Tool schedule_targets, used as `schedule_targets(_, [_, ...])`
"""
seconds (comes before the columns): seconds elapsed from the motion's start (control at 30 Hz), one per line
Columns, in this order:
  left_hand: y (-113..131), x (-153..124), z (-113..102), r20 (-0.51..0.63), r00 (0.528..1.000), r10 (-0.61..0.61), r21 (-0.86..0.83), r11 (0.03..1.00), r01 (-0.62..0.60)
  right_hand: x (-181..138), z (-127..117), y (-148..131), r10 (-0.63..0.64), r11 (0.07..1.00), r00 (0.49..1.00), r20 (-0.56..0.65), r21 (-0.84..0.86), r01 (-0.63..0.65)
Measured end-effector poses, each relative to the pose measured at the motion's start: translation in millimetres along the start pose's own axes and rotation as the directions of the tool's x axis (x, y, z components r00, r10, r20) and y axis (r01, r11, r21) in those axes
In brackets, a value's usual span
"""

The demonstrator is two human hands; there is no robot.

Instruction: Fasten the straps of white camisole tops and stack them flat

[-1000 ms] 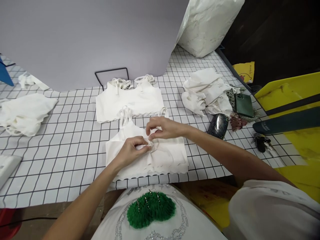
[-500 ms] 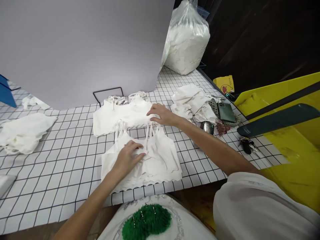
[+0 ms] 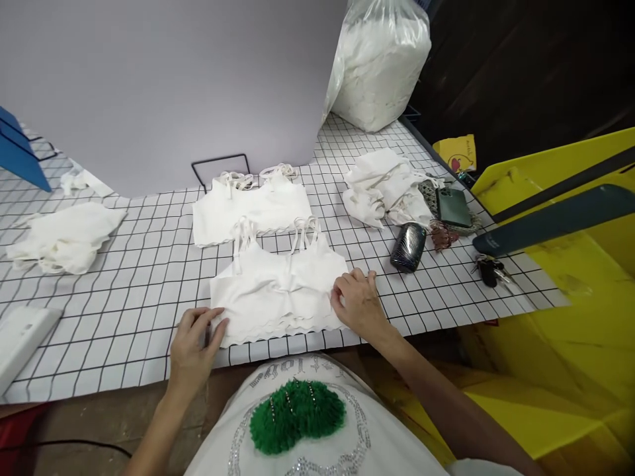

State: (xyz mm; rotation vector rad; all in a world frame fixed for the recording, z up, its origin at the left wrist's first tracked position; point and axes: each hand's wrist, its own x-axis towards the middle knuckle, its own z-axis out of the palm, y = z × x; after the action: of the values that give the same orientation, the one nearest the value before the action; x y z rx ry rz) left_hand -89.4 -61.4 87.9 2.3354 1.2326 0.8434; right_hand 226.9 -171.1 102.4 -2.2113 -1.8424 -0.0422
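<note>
A white strappy bra top (image 3: 280, 291) lies flat near the table's front edge, its thin straps pointing away from me and a few creases across its middle. At its lower left side, my left hand (image 3: 193, 347) has thumb and fingers bent together on the edge of the cloth. On the opposite side, the curled fingers of my right hand (image 3: 361, 304) pinch the right edge. Just beyond lies a second white bra top (image 3: 251, 208), also laid flat, with the straps of the near one overlapping its lower hem.
Crumpled white garments lie to the left (image 3: 69, 235) and right (image 3: 389, 188). A black computer mouse (image 3: 408, 246), a dark green phone (image 3: 453, 207) and keys (image 3: 491, 271) are on the right. A grey panel (image 3: 163, 92) stands behind; a filled plastic bag (image 3: 380, 73) sits back right.
My left hand has moved from the near top's middle to its left edge. My right hand has come back from the far top to the near one's right edge. The near top looks smoother.
</note>
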Motion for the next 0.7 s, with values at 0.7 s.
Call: schedule_targets(0.7, [10,4,8,0.056,0.925,0.375,0.021,0.926,-0.376,-47,2,15,-0.082,0.993,0.986,-0.145,0.071,0.093])
